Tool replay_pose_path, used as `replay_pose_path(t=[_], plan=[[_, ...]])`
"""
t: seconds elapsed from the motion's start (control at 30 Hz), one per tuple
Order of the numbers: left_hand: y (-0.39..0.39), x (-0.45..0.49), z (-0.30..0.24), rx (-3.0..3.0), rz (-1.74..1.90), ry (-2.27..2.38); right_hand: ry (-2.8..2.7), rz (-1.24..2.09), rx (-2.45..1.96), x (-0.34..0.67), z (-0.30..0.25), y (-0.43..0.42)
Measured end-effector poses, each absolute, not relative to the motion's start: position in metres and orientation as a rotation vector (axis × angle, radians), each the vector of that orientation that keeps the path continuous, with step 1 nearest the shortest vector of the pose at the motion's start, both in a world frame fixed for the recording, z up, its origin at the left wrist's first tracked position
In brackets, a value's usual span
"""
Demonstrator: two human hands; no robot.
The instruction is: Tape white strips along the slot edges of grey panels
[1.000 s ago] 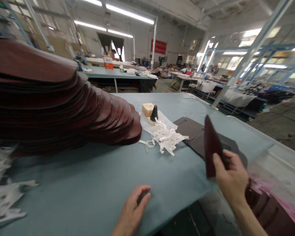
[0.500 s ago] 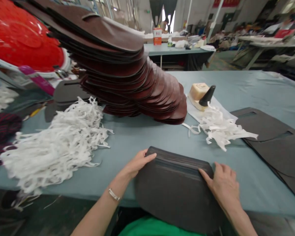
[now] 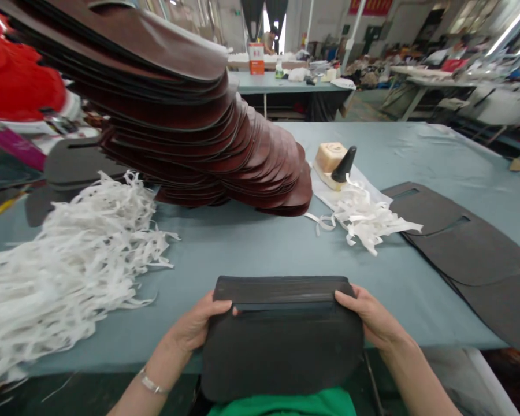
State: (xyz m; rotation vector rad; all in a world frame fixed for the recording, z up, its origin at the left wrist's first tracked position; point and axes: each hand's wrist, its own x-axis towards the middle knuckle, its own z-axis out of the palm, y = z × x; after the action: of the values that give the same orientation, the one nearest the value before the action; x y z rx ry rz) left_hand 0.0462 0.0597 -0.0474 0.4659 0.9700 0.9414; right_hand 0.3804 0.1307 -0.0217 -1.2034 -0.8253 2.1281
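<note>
Between my two hands is a stack of dark grey flat panels (image 3: 281,352) with rounded corners and a long slot near the far edge. My left hand (image 3: 199,318) grips the stack's left side, thumb on top and a fingertip showing through the slot. On the right side, my right hand (image 3: 368,312) holds it with the thumb on top; its other fingers are mostly hidden behind. The near part of the stack hangs past the table edge, close to the green clothing (image 3: 286,404).
A tall leaning pile of dark brown panels (image 3: 190,138) stands ahead. White strips (image 3: 69,271) heap at left; more strips (image 3: 368,214) lie right of centre by a beige block (image 3: 330,157) and a black cone (image 3: 344,164). Slotted grey panels (image 3: 468,242) overlap on the blue-grey table (image 3: 242,248).
The stack has turned level and tilted up, its near edge rising. My right hand has shifted from lying over its corner to gripping its side. The view has swung right.
</note>
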Motion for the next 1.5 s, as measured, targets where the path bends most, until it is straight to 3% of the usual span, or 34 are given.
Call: replay_pose_path(t=[0.27,0.57,0.9,1.1,1.3,1.5], plan=[[0.033,0.015,-0.056,0.534,0.955,1.001,-0.764,2.319,-0.778,0.368,-0.029,0.126],[0.042,0.042,-0.041,0.574,0.913,1.504,-1.202,1.95,-1.143,0.359,-0.025,0.138],[0.065,0.035,-0.051,0.905,0.892,1.561,-1.318,1.809,-1.182,0.365,-0.039,0.151],[0.111,0.044,-0.049,1.661,0.963,2.146,-1.553,1.185,-1.394,0.385,-0.057,0.192],[0.211,0.183,-0.018,2.318,0.804,1.52,-1.804,0.506,-1.223,0.369,-0.074,0.244],[0.275,0.258,-0.044,2.327,0.588,1.725,-1.792,0.219,-1.261,0.371,-0.102,0.273]])
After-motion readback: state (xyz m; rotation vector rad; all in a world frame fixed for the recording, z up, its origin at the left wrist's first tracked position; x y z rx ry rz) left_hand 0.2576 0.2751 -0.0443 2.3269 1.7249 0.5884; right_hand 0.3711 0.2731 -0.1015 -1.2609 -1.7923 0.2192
